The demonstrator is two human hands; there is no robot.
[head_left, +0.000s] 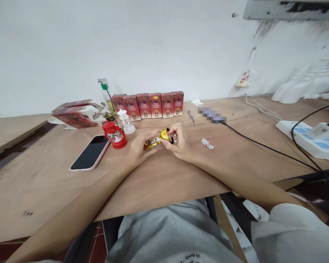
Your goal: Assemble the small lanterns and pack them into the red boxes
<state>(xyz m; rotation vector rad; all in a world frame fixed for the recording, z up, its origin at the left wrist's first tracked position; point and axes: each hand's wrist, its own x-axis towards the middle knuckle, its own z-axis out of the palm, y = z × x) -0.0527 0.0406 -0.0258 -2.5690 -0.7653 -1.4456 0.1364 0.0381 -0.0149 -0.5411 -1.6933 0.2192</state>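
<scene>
A small gold lantern (pixel 154 141) lies on its side between my hands, its hollow gold base facing right. My left hand (pixel 139 149) is wrapped round the clear-sided body from the left. At the other end, the fingers of my right hand (pixel 180 144) close on the rim of the base; whether they pinch a smaller part there I cannot tell. Left of my hands stand a red lantern (pixel 115 136), a white lantern (pixel 126 121) and, partly hidden behind them, a dark lantern (pixel 109 117).
Several red boxes (pixel 144 106) line the wall beside a bottle (pixel 109 100). An opened red carton (pixel 74 113) lies left, a phone (pixel 90 153) nearer. Rightward are a screwdriver (pixel 191 116), white plastic pieces (pixel 207 143), a blurred cabled object (pixel 211 114) and a power strip (pixel 309 138).
</scene>
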